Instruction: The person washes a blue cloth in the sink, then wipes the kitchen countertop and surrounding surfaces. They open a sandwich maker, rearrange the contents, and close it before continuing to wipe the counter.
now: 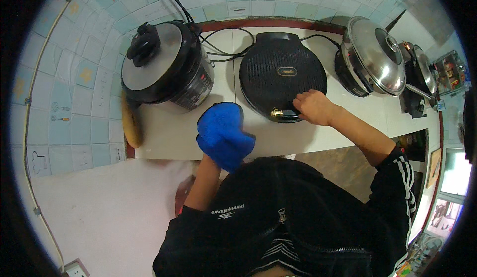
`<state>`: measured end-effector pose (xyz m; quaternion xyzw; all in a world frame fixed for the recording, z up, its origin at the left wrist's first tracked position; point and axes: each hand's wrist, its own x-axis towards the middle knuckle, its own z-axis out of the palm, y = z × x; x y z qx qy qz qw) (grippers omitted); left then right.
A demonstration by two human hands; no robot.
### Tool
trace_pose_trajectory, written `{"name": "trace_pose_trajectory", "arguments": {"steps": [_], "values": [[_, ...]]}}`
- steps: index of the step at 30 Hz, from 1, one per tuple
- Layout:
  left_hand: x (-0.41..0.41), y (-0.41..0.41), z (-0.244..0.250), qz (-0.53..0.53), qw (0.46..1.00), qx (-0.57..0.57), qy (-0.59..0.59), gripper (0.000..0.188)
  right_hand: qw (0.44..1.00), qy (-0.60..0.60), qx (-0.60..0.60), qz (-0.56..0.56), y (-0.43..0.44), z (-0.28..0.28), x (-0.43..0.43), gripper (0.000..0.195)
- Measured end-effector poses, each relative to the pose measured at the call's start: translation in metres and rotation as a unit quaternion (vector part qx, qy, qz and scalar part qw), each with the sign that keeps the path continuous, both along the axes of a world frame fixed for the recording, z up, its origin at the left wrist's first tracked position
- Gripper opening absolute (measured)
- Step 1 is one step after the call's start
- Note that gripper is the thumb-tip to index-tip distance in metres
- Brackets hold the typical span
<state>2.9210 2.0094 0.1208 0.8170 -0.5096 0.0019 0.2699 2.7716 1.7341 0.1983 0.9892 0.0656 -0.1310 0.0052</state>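
Observation:
A blue microfiber cloth (223, 127) with dark edging drapes over my left hand (209, 160). It hides the fingers, and only the wrist end shows below it. The cloth is at the counter's front edge, left of a round black electric griddle (281, 58). The griddle's ribbed lid is down. At the front of the lid is a black handle (288, 113) with a gold-coloured fitting at its left end. My right hand (315, 107) is curled around the handle's right end and covers it; the fingertips are partly hidden.
An electric pressure cooker (167, 68) stands on the left of the white counter (160, 135), near a brown elongated object (131, 124). Black cables (227, 55) loop behind. A lidded steel pan (372, 57) is at right, beside a stove with another pan (419, 68). A tiled wall (257, 10) backs the counter.

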Motion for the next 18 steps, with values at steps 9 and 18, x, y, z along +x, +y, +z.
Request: {"name": "trace_pose_trajectory", "arguments": {"steps": [9,18], "values": [[-0.013,-0.015,0.065,-0.044,0.998,0.046,-0.023,0.031,0.984,-0.11,0.111,-0.08,0.031,0.013,-0.014,0.032],[-0.081,-0.082,0.073,-0.283,0.861,-0.115,0.406,0.045,0.878,-0.38,0.258,-0.137,0.1,0.043,-0.072,0.066]]}}
